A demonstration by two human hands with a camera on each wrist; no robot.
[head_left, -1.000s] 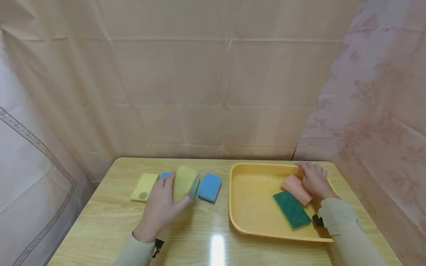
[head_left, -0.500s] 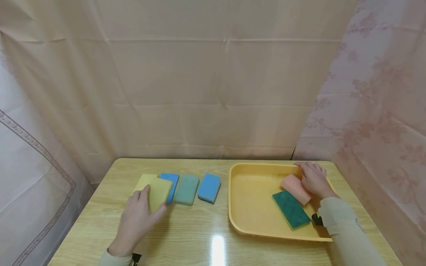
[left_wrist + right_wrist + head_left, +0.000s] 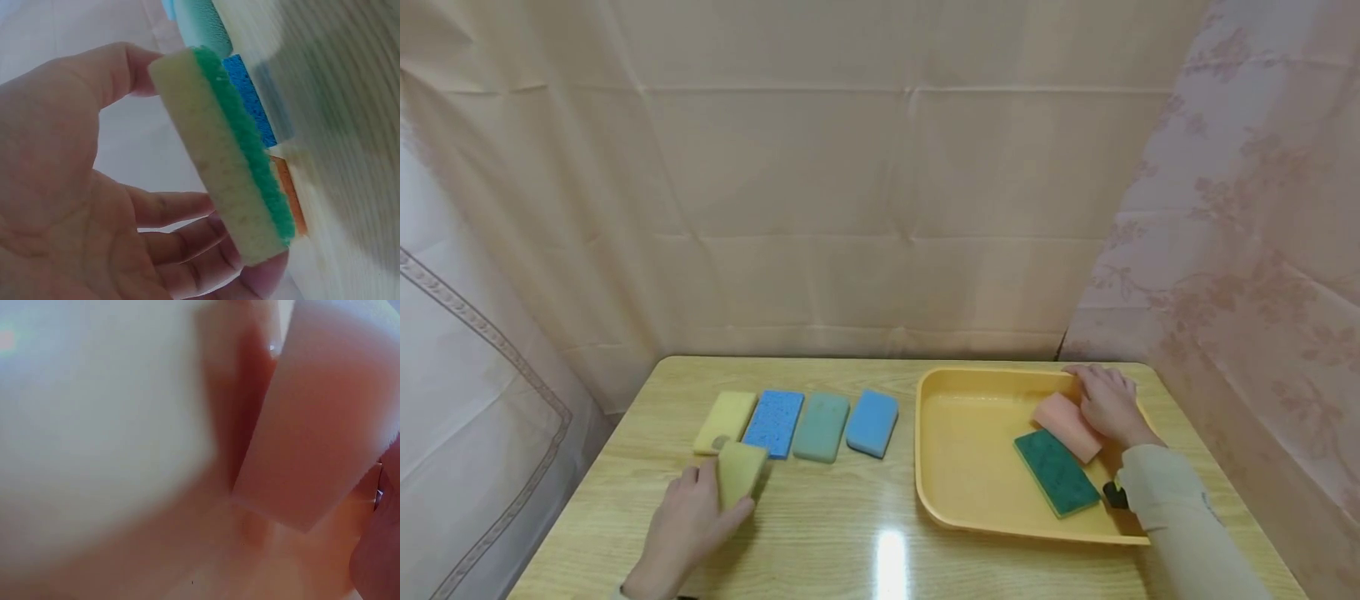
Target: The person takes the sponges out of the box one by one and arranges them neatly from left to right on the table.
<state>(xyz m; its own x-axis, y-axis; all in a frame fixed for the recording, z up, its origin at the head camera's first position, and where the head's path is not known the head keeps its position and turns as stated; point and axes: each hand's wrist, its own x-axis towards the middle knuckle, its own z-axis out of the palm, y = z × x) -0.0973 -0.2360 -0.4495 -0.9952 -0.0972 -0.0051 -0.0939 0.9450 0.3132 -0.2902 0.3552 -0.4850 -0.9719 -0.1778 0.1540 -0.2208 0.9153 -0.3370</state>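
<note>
My left hand [image 3: 683, 521] holds a yellow sponge [image 3: 741, 473] tilted near the front of a row of sponges. The left wrist view shows its green scouring layer [image 3: 249, 147], with the thumb at one end and fingers at the other. My right hand [image 3: 1112, 406] is at the right side of the yellow tray [image 3: 928, 500], beside a pink sponge [image 3: 1066, 427]. Its fingertips lie by the far rim; whether it grips the sponge or the rim is hidden. In the right wrist view, the pink sponge [image 3: 325, 419] looms close, with a little of the hand [image 3: 381, 550] at the edge.
On the wooden table [image 3: 820, 533] lie a yellow sponge [image 3: 727, 421], a speckled blue sponge [image 3: 775, 423], a pale green sponge [image 3: 822, 427] and a plain blue sponge [image 3: 872, 422]. A dark green scouring sponge [image 3: 1056, 472] lies inside the tray. Curtains [image 3: 865, 208] hang behind.
My left hand has carried the yellow sponge left and toward the table's front, uncovering the pale green and speckled blue sponges. The right hand and tray have hardly moved.
</note>
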